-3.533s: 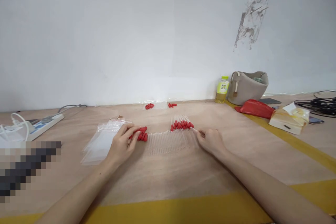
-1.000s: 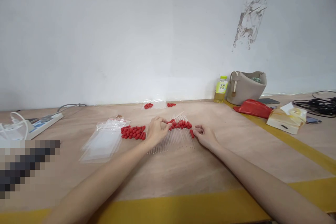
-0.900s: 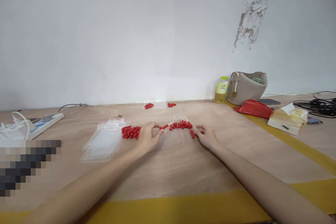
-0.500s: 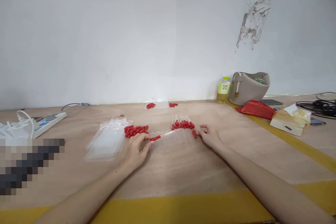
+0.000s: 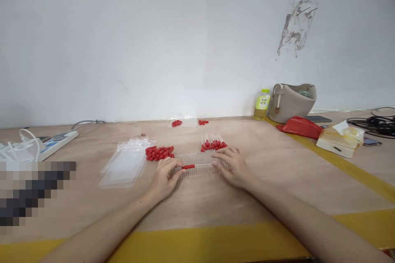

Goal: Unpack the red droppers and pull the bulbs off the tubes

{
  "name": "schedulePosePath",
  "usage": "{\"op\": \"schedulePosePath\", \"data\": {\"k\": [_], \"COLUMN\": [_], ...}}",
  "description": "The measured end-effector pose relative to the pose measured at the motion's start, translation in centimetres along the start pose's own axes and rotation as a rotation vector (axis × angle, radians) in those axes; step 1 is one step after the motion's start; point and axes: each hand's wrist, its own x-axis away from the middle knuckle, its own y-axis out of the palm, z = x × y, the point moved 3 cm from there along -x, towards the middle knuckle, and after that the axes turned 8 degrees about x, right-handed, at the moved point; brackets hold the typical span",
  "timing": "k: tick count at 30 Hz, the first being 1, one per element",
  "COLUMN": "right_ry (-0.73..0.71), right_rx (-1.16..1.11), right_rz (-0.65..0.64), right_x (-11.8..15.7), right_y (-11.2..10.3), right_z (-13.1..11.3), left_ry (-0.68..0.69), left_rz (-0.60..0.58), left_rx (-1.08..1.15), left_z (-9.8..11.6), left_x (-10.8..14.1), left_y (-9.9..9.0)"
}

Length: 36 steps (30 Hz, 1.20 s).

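Observation:
My left hand (image 5: 166, 176) pinches a red rubber bulb (image 5: 189, 167) on one end of a glass dropper tube (image 5: 203, 165), held level over the others. At the tube's right end, my right hand (image 5: 233, 166) has its thumb and fingertips closed around the glass. Beneath both hands lies a row of clear glass tubes (image 5: 197, 158), side by side. Left of the row is a pile of loose red rubber bulbs (image 5: 159, 153). Behind it, several glass droppers with red bulbs (image 5: 214, 144) lie with bulbs toward me.
Clear zip bags (image 5: 125, 168) are stacked at left, near a power strip (image 5: 60, 144). Small red bulb groups (image 5: 177, 123) lie by the wall. At right stand a tea bottle (image 5: 262, 104) and grey bag (image 5: 291, 102), with a red pouch (image 5: 300, 127) and tissue pack (image 5: 341, 139).
My right hand has moved left from the table onto the tube's end. My left hand has shifted slightly right and down with the dropper. The lone bulb near my right hand no longer shows.

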Motion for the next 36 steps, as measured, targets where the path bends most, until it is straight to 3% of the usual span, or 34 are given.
{"op": "schedulePosePath", "data": {"k": [6, 12, 24, 27, 30, 36], "right_ry": [-0.235, -0.279, -0.371, -0.293, -0.046, 0.283], "right_rx": [0.128, 0.087, 0.087, 0.078, 0.112, 0.127], "right_rz": [-0.041, -0.022, -0.023, -0.009, -0.005, -0.06], "right_x": [0.7, 1.1, 1.7, 1.7, 1.1, 0.2], "right_y": [1.7, 1.9, 1.0, 0.2, -0.4, 0.3], "right_z": [-2.9, -3.5, -3.5, -2.0, 0.4, 2.7], "left_ry": [0.036, 0.121, 0.179, 0.133, 0.042, -0.048], "left_rz": [-0.073, -0.25, -0.316, -0.224, -0.073, 0.12], "left_rx": [0.047, -0.07, -0.162, -0.15, -0.08, 0.01], "left_z": [1.1, 2.8, 2.4, 1.0, -0.3, -0.5], "left_x": [-0.1, -0.1, 0.6, 0.9, 1.0, -0.3], "left_y": [0.4, 0.8, 0.9, -0.5, -2.3, -3.3]}}
